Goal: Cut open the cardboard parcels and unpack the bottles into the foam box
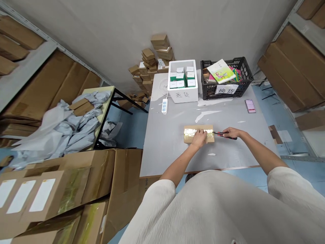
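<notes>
A small brown cardboard box [187, 139] lies on the grey table, with shiny clear tape [189, 133] along its top. My left hand [199, 138] is over the middle of the box, fingers bent and pressing on it to hold it down. In my right hand [231, 132] is a utility knife [225, 135] with a red and black handle, gripped by closed fingers. The knife's front end points left and meets the right end of the box at the tape. Whether the blade is in the tape is too small to tell.
Behind the box stand a white foam box [183, 95] of green-and-white cartons and a black crate [210, 93] with books. A power strip [165, 106] and a pink-screened phone [250, 106] lie on the table [162, 142]. Large cartons [101, 169] crowd the left side.
</notes>
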A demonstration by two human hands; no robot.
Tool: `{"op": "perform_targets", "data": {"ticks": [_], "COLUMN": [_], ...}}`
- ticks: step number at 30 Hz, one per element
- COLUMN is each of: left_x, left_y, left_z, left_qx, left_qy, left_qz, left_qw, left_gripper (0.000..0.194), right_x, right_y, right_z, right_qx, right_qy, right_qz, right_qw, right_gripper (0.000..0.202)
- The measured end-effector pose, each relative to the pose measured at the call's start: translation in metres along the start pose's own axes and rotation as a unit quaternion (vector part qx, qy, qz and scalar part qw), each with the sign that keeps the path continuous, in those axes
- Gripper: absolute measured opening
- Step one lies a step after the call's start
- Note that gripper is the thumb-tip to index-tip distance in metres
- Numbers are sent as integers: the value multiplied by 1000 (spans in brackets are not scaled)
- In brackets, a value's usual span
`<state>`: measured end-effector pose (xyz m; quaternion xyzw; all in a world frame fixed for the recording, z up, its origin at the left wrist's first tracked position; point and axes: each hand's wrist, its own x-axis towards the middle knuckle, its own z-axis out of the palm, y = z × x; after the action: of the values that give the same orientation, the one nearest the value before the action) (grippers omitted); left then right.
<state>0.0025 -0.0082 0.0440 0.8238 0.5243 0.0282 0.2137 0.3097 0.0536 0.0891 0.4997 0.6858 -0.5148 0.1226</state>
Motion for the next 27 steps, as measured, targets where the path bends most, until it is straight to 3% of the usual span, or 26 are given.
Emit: {"op": "perform_targets", "data": {"ticks": [7, 13, 21, 27], "left_x": [-4, -5, -9, -8], "left_y": [4, 9, 14, 13], "left_z": [-4, -13, -19, -21], "left_qx": [9, 35, 39, 30], "left_qy": [-2, -39, -46, -47], "left_qz": [3, -21, -24, -23], "left_qw": [1000, 998, 998, 998], "left_gripper": [60, 59, 59, 59], "right_x": [3, 1, 1, -3], "right_y": [8, 10, 5, 3], "right_z": [19, 27, 21, 28], "right_qx": [110, 171, 160, 177], "right_qy": [4, -2, 0, 4], "right_qz": [-30, -44, -46, -58], "right_qw": [993, 984, 986, 982], "right_gripper": [50, 61, 58, 59]}}
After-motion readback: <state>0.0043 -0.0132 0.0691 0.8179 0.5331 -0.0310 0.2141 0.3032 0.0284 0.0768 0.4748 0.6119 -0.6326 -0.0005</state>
